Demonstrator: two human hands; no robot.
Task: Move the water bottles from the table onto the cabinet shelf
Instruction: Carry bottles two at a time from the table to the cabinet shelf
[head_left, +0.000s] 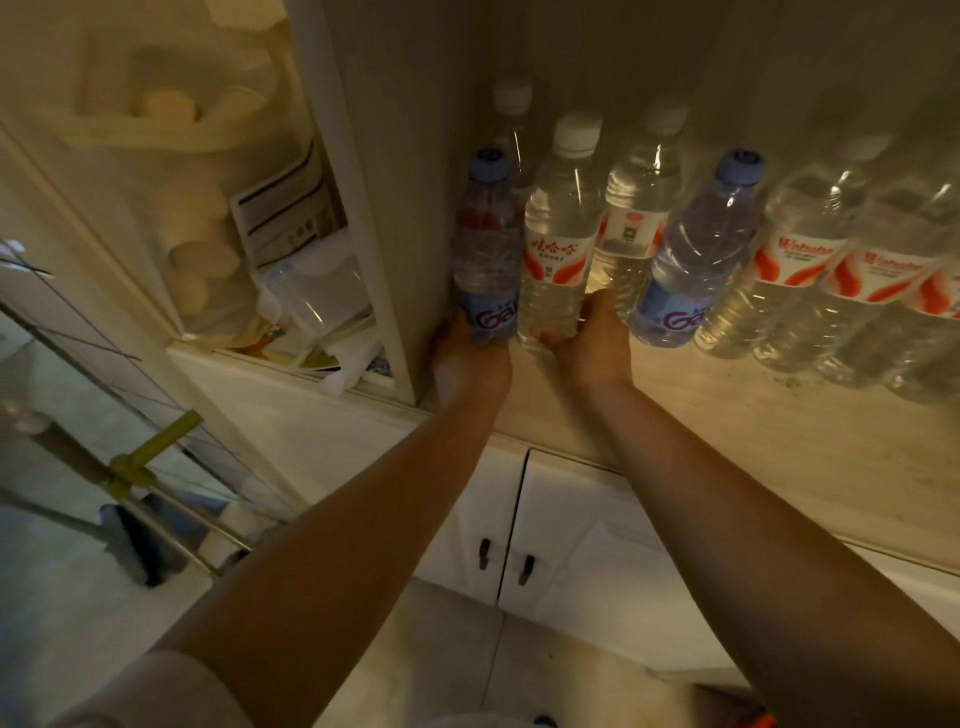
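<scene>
A: Where were the hands?
B: Both were at the left end of the shelf (675, 415); the left hand (467, 358) was curled round the base of a blue-capped bottle (485, 249) that stood upright against the cabinet's side wall (415, 208); the right hand (592, 338) gripped the bottom of a white-capped bottle (558, 244) just beside it, the two bottles touching.

A: And the other bottles?
B: They stood in a row along the back of the shelf to the right; a second blue-capped bottle (696, 260) stood near the right hand, then a pack of red-labelled bottles (841, 270) ran to the right edge; two more white-capped bottles (639, 208) stood behind the front pair.

A: Anything else?
B: Below the shelf's front edge were white cabinet doors (545, 519) with dark handles; left of the side wall a glass-fronted compartment (234, 234) held papers and pale objects I could not identify.
</scene>
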